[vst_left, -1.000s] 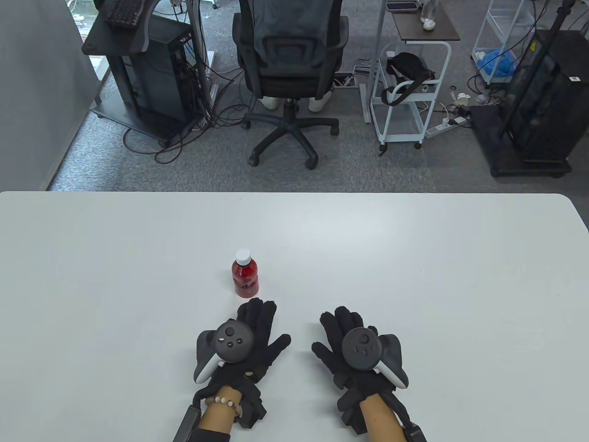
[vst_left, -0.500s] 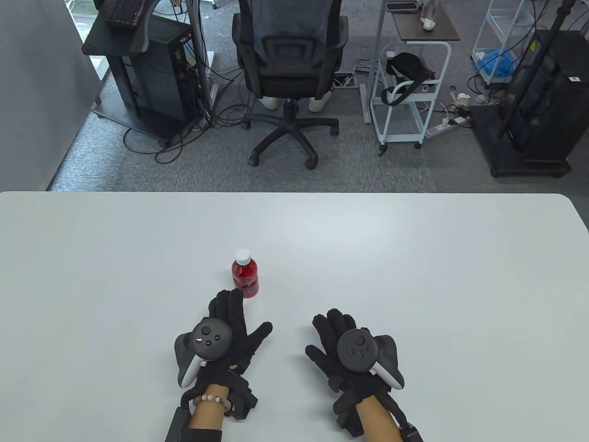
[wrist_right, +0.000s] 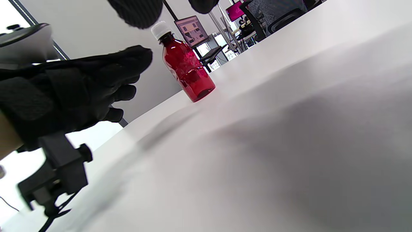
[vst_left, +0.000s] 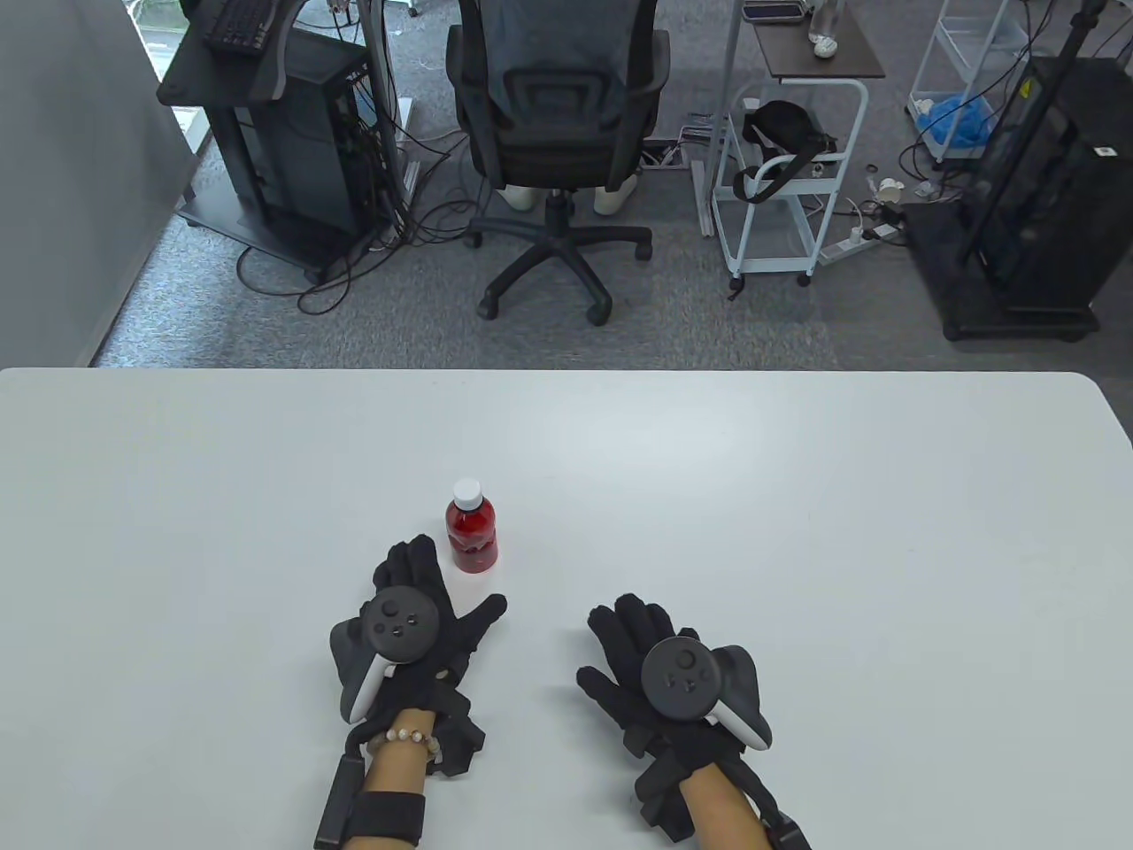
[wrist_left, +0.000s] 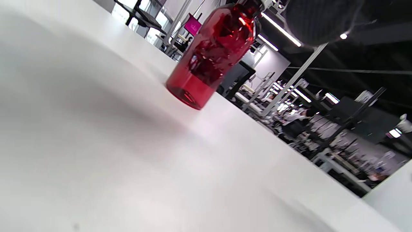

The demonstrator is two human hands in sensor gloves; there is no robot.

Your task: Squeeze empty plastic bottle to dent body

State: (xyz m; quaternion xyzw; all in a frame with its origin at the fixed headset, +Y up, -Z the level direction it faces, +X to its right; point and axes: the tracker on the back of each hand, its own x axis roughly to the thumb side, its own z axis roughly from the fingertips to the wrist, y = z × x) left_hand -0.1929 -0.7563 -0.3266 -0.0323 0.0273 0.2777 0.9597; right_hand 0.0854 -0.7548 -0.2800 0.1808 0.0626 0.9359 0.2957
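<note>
A small red see-through plastic bottle (vst_left: 470, 531) with a white cap stands upright on the white table (vst_left: 797, 496). It also shows in the left wrist view (wrist_left: 212, 58) and the right wrist view (wrist_right: 186, 67). My left hand (vst_left: 425, 593) is open, fingers stretched forward just left of the bottle and thumb spread below it, not touching it. In the right wrist view the left hand (wrist_right: 80, 93) hovers above the table. My right hand (vst_left: 628, 646) is open and empty, lower right of the bottle.
The table's far edge (vst_left: 531, 372) lies well beyond the bottle. An office chair (vst_left: 553, 133), a white cart (vst_left: 788, 177) and equipment racks stand on the floor behind it.
My left hand has moved left and forward, from behind the bottle to its left side. My right hand has drifted slightly left and back. The bottle has not moved.
</note>
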